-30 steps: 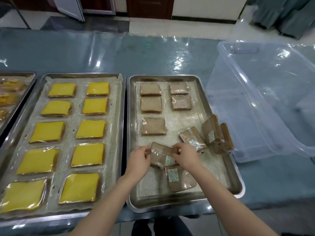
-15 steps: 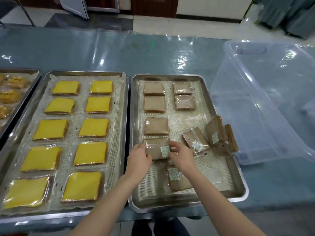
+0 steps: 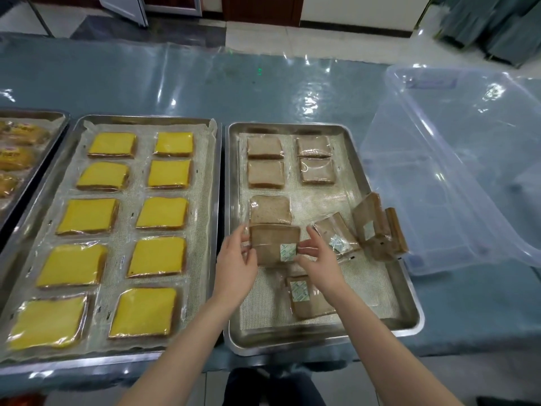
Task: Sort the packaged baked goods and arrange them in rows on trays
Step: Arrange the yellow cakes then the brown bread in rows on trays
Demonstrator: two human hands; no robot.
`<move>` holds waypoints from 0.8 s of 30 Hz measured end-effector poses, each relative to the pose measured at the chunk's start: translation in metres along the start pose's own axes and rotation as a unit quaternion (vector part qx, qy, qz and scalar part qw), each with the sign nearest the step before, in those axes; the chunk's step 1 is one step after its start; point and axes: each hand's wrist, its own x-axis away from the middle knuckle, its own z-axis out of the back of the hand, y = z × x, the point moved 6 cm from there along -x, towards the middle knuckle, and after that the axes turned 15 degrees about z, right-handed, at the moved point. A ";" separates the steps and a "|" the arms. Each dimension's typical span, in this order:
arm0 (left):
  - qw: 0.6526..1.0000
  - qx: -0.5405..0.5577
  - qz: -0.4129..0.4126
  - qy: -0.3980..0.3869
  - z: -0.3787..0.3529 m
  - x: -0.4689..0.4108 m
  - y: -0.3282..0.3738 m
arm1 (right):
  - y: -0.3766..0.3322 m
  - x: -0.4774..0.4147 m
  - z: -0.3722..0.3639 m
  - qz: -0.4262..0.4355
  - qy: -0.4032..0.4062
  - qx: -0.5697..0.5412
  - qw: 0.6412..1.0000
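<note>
**Two hands, one packet, next slot down the tray**

Both hands grasp the same brown packet [image 3: 273, 244] over the tray [image 3: 322, 344]. The left hand [image 3: 235, 263] pinches its left edge. The right hand [image 3: 320, 259] pinches its right edge beside the white sachet [image 3: 288, 252]. The packet sits in the tray's left column, about midway along. Its far edge touches or just overlaps the near edge of the third slice [image 3: 270, 210]. Whether its underside rests on the mat [image 3: 263, 312] cannot be told.

As I judge it, the coming move turns on one relation. The free slot lies toward the tray's near rim from the third slice, almost directly under the packet. So the packet needs to come slightly nearward and down, not sideways. Its long axis runs across the tray, roughly parallel to the slices beyond, with a slight skew to square up. Neither hand is nearer, since each holds one end.

Four slices lie in two rows at the tray's far end. Not yet sorted are a flat packet [image 3: 307, 298] toward the near rim and leaning packets [image 3: 336, 238] by the right rim. A yellow tray [image 3: 146, 117] sits just beside the left rim, and a clear bin [image 3: 453, 177] stands off the right rim.
</note>
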 end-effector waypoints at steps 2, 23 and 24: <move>1.000 0.022 -0.003 0.002 0.005 0.002 0.004 | -0.005 -0.001 0.005 0.014 0.014 -0.024 1.000; 0.992 -0.115 0.038 -0.038 -0.034 0.011 -0.010 | 0.009 -0.004 -0.005 -0.006 -0.126 0.125 0.984; 0.991 -0.120 0.037 -0.040 -0.034 0.012 -0.009 | 0.008 -0.004 -0.005 -0.008 -0.127 0.126 0.984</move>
